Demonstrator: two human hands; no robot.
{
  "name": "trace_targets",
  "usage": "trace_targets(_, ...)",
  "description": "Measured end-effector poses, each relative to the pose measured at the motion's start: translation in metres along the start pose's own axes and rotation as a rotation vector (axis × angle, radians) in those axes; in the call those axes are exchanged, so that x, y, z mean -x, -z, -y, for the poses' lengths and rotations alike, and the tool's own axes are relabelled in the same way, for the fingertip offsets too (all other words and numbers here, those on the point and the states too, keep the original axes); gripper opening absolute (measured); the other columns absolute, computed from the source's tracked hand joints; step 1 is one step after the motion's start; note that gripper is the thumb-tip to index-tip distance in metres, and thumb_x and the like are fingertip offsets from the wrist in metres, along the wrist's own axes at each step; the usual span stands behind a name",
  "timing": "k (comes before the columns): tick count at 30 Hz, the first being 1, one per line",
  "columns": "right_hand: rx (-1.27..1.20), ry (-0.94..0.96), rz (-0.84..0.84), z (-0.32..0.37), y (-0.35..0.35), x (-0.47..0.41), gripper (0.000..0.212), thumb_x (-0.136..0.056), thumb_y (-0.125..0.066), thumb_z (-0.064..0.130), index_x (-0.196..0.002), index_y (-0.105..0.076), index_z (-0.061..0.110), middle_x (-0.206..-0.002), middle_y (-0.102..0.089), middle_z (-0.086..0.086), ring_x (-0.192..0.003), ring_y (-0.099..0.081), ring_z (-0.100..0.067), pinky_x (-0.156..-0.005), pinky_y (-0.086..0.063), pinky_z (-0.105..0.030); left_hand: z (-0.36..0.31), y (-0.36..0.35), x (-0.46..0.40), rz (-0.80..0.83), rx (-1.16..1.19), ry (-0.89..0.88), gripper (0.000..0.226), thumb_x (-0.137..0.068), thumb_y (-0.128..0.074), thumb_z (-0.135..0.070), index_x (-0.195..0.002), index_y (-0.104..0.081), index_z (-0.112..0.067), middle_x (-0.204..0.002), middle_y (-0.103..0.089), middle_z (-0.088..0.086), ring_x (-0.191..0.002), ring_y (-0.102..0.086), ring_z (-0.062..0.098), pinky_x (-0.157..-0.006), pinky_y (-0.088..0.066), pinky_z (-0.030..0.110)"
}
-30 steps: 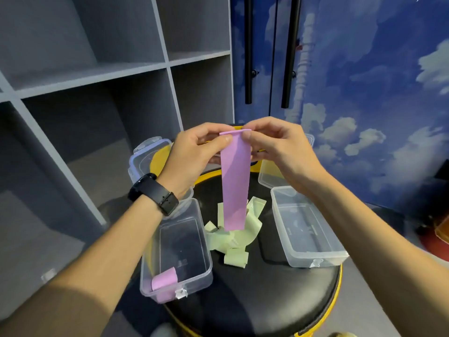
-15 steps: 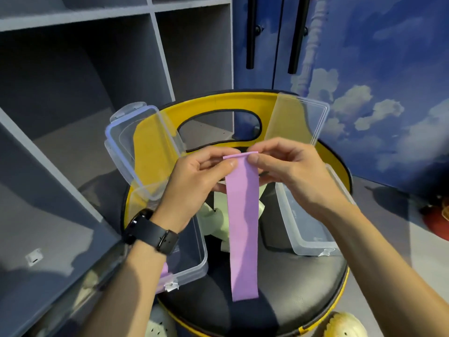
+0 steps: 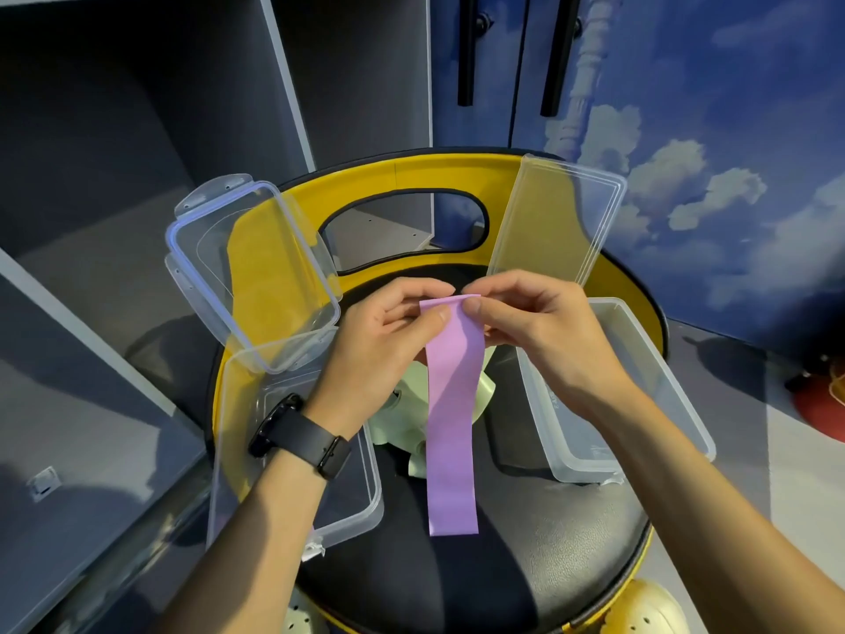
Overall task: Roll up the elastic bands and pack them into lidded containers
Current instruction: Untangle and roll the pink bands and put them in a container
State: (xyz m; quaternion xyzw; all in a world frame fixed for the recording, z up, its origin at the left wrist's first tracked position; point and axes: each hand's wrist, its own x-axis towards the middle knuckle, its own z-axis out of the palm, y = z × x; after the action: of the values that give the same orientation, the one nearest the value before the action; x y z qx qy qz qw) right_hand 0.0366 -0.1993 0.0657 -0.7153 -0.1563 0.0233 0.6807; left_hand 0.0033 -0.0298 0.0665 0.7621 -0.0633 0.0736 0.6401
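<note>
At the near edge of the round black stool seat (image 3: 526, 555), just bare black cushion, with the bottom end of the purple elastic band (image 3: 453, 423) hanging over it. Hangs straight down and flat, not rolled at all yet. Looks like the very start of rolling.

A little farther in, a heap of pale green elastic bands (image 3: 402, 414) in the middle of the seat, loose and floppy, partly hidden behind the purple one. Probably waiting there for a turn.

On the left side of the seat, a clear plastic container (image 3: 361, 510) with the top open, under the left wrist and its black watch (image 3: 302, 439). On the right side, a second clear container (image 3: 658, 404), also open and looking empty. Open so rolls can drop straight in.

Up above the middle, the left hand (image 3: 379, 359) and the right hand (image 3: 544, 331), both pinching the top edge of the purple band, thumbs in front and fingers curled behind. Held up high, likely so the band falls smooth and the top can be turned over tight.

Farther back, a clear lid (image 3: 256, 272) leaning on the left of the yellow backrest (image 3: 452, 173), and another clear lid (image 3: 558, 217) leaning on the right. Set aside there, out of the way, ready for closing later.
</note>
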Motion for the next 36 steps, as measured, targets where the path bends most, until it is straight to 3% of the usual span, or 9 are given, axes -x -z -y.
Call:
trace_targets(4, -0.003, 0.000, 0.009, 0.000, 0.000, 0.004, 0.011, -0.090, -0.065, 0.008, -0.097, -0.073, 0.010, -0.087, -0.075, -0.003, -0.081, -0.072, -0.015, -0.066, -0.057, -0.024, 0.001, -0.001, 0.001, -0.026, -0.026, -0.032, 0.020, -0.090, -0.061, -0.005, -0.094, -0.068, -0.024, -0.091, -0.072, -0.003, -0.085, -0.068, 0.006, -0.066, -0.052, 0.018)
trace_targets(11, -0.104, -0.057, 0.062, 0.001, -0.003, 0.006, 0.011, -0.088, -0.066, 0.010, -0.098, -0.070, 0.007, -0.088, -0.075, -0.008, -0.080, -0.071, -0.015, -0.068, -0.057, -0.026, 0.002, -0.001, 0.003, -0.052, -0.072, -0.100, 0.022, -0.090, -0.060, -0.001, -0.095, -0.069, -0.021, -0.093, -0.071, -0.009, -0.090, -0.067, 0.002, -0.072, -0.050, 0.012)
trace_targets(22, -0.049, -0.052, 0.018, -0.001, -0.004, 0.005, 0.006, -0.090, -0.066, 0.008, -0.092, -0.071, 0.011, -0.088, -0.074, -0.010, -0.081, -0.070, -0.018, -0.076, -0.057, -0.036, 0.005, 0.007, 0.002, 0.002, 0.028, 0.000, 0.025, -0.090, -0.062, -0.012, -0.109, -0.067, -0.028, -0.102, -0.073, -0.006, -0.098, -0.068, 0.009, -0.077, -0.055, 0.022)
trace_targets(36, -0.061, -0.044, 0.065, -0.002, -0.004, 0.006, 0.009, -0.087, -0.067, 0.000, -0.087, -0.071, 0.009, -0.081, -0.071, -0.007, -0.078, -0.068, -0.018, -0.071, -0.057, -0.028, 0.006, 0.011, 0.004, 0.042, -0.111, -0.080, 0.020, -0.089, -0.063, -0.007, -0.095, -0.068, -0.025, -0.086, -0.071, -0.011, -0.082, -0.067, 0.005, -0.071, -0.053, 0.016)
